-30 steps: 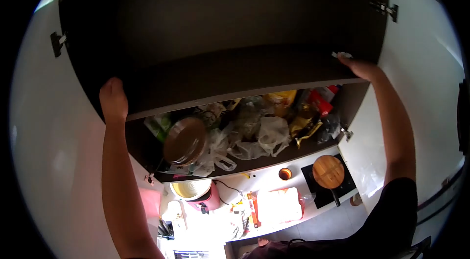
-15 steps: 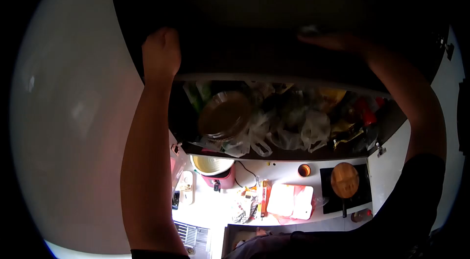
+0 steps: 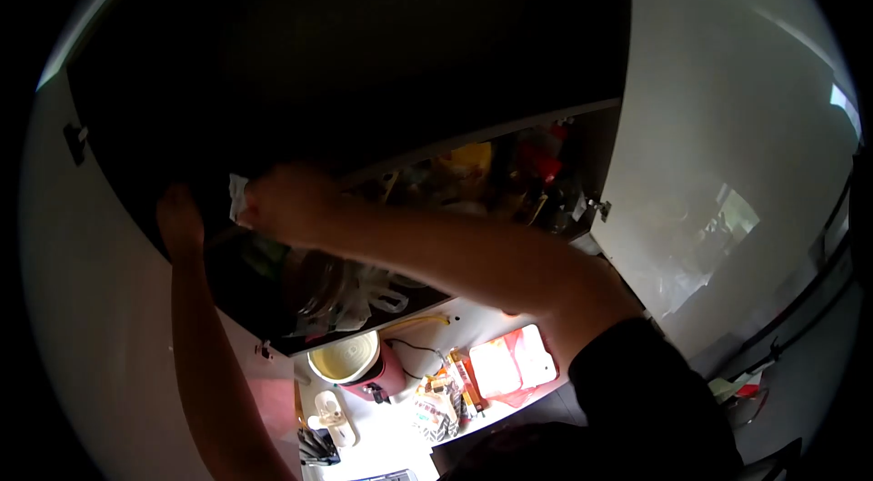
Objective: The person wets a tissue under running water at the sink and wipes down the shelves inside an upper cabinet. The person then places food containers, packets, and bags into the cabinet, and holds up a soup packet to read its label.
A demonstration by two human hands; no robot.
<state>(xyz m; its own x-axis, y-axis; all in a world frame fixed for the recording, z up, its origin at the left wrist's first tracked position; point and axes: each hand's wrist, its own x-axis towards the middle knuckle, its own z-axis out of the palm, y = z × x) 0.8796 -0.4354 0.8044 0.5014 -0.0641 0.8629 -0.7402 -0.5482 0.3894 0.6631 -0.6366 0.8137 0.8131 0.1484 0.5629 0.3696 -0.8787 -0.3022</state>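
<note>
My right hand (image 3: 289, 204) is closed on a crumpled white cloth (image 3: 238, 197), possibly a paper wipe, near the left end of the dark upper cabinet shelf (image 3: 536, 125). My right forearm crosses in front of the lower shelf. Farther left, my left hand (image 3: 180, 215) reaches into the shadow at the cabinet's left side; its fingers are too dark to make out. Below the right hand, the lower shelf holds a round clear container (image 3: 314, 285), partly hidden, and white plastic bags (image 3: 368, 295).
White cabinet doors (image 3: 718, 117) stand open on both sides. Farther right on the lower shelf are a red item (image 3: 543, 163) and a yellow one (image 3: 468, 161). The counter below bears a pink pot-like appliance (image 3: 386, 376), a white board (image 3: 514, 361) and snack packets (image 3: 441, 408).
The view has turned, with the right door now showing. My right hand has swung from the shelf's right part to its left end, close to my left hand.
</note>
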